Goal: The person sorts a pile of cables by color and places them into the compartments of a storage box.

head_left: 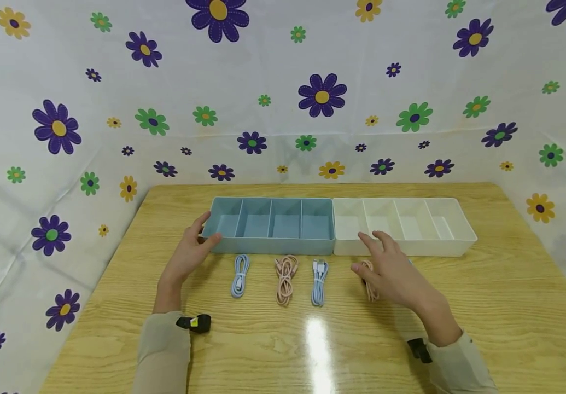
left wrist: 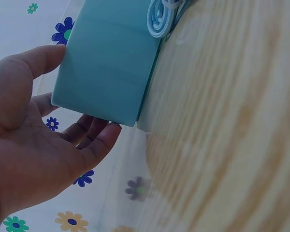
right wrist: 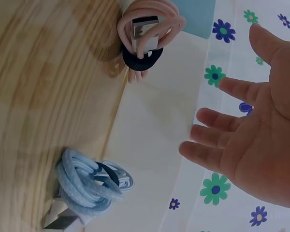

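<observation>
A blue divided storage box (head_left: 273,245) and a white divided storage box (head_left: 406,248) stand end to end. My left hand (head_left: 191,249) holds the blue box's left end. In the left wrist view, its thumb (left wrist: 48,59) is at the upper edge and its fingers (left wrist: 102,145) bend along the end wall. My right hand (head_left: 391,271), fingers spread and holding nothing, hovers before the white box. Beneath it lies a pinkish-brown coiled cable (head_left: 370,284), partly covered. The right wrist view shows a light blue coiled cable (right wrist: 84,186), which the hand mostly hides in the head view.
In front of the boxes lie another light blue cable (head_left: 239,276), a pinkish cable (head_left: 285,280) and a blue cable with a metal plug (head_left: 319,284). All rest on the wooden table (head_left: 253,355). Flower-printed cloth (head_left: 283,65) hangs behind and along both sides.
</observation>
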{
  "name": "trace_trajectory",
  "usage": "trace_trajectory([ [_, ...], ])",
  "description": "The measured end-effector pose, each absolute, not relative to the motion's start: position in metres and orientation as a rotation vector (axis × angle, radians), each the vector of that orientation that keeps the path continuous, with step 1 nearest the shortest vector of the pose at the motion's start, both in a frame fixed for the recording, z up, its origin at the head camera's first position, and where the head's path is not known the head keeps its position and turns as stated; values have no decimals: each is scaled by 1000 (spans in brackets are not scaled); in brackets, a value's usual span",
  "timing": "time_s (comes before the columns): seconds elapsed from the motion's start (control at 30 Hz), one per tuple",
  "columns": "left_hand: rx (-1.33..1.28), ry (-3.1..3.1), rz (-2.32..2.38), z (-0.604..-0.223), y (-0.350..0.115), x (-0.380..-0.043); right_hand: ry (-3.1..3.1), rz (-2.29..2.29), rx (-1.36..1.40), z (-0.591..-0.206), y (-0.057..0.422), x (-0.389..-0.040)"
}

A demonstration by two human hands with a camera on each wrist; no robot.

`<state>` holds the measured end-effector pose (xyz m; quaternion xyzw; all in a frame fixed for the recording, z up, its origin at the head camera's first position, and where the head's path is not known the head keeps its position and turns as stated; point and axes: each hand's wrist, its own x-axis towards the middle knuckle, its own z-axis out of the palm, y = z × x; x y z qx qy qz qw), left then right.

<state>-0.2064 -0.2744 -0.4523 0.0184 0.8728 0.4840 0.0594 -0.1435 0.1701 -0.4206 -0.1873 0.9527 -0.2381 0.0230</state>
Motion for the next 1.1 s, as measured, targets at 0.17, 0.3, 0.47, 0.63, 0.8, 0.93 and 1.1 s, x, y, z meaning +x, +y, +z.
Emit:
trace_trajectory([
  [0.17,64,2649,1465,-451,-273,-205,2952,-810,-524,-416,176,-144],
  [0.3,64,2647,1468,-450,-273,-205,2962,-845,-501,-413,181,-144],
  [0.47,57,2637,1450,-439,-268,-200,2964,-893,-496,-411,188,-146],
  [0.63,48,2623,1440,-408,-253,-183,2995,-928,-514,-410,195,-146],
  [0.8,53,2625,1445,-412,-255,-185,2985,-968,-522,-404,205,-144],
  [0.93,47,2640,1426,-424,-261,-192,2940,-965,-547,-399,213,-143],
  [1.1,57,2635,1439,-423,-260,-192,2869,-931,-529,-396,220,-143],
])
